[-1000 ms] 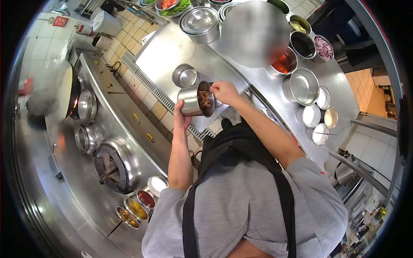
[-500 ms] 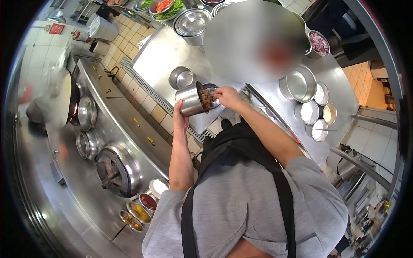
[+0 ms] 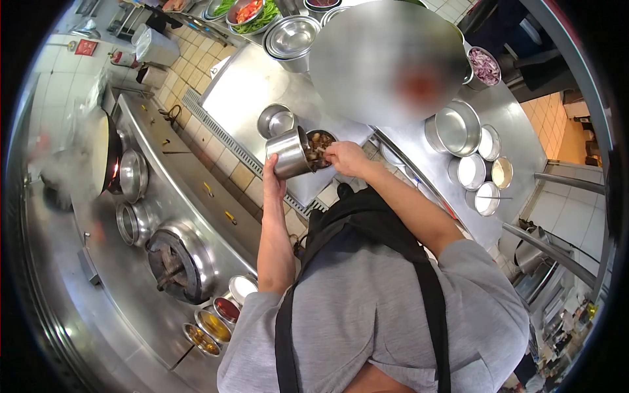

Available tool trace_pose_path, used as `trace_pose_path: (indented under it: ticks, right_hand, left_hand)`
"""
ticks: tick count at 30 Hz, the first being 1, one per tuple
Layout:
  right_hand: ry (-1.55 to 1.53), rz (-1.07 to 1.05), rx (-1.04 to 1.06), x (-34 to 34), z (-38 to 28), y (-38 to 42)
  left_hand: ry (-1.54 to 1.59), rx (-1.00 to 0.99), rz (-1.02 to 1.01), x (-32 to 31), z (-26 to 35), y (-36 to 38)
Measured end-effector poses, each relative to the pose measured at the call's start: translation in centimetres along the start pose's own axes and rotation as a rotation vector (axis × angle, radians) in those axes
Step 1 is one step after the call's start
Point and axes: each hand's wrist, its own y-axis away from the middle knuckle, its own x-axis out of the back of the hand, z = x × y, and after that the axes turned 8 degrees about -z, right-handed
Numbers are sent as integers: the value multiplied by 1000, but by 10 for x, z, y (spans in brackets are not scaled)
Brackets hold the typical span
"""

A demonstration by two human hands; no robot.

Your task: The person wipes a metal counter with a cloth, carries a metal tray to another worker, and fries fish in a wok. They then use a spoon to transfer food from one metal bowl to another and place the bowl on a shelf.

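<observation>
My left hand grips a steel cup from below and tips its mouth to the right. Brown meat pieces spill from the cup toward a small steel bowl on the counter, which holds more of them. My right hand is at the cup's mouth with its fingers in the meat pieces. An empty steel bowl stands just left of the filled one.
The steel prep counter carries stacked bowls, vegetables, chopped red onion, a pot and small white-filled bowls. A smoking wok over flame, a burner and sauce cups are at left.
The cup has tilted further over the small bowl. My right hand moved from the rim into the mouth, and meat now lies in the bowl.
</observation>
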Motion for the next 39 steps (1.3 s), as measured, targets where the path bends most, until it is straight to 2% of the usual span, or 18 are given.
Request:
trace_pose_path:
  ticks: [5,8,11,14,15,20,26,32,33,37,39]
  right_hand:
    - [-34,104,-104,15,10,13]
    - [-37,108,-175,36,-8,11]
    - [-186,186,-103,26,-20,-17]
    - [-172,148,-135,0,-16,-41]
    - [-86,85,-158,1,-19,-39]
    - [-119,119,-162,-6,4,-15]
    - [-48,138,-263,24,6,20]
    - [-183,247,-226,14,22,34]
    - [-231,276,-203,8,26,36]
    - [-102,230,-178,-16,54,43]
    - [-139,243,-193,-18,47,45]
  left_hand:
    - [43,20,46,4,0,7]
    - [46,13,33,1,5,9]
    - [56,34,16,-1,5,6]
    - [33,25,-42,-13,10,6]
    - [24,26,-44,-12,9,4]
    - [20,-2,-28,-11,3,3]
    - [60,10,36,6,4,12]
    - [201,-51,15,36,-2,20]
    - [241,-39,83,32,0,26]
    - [507,-12,108,16,12,54]
    - [578,-164,103,9,16,63]
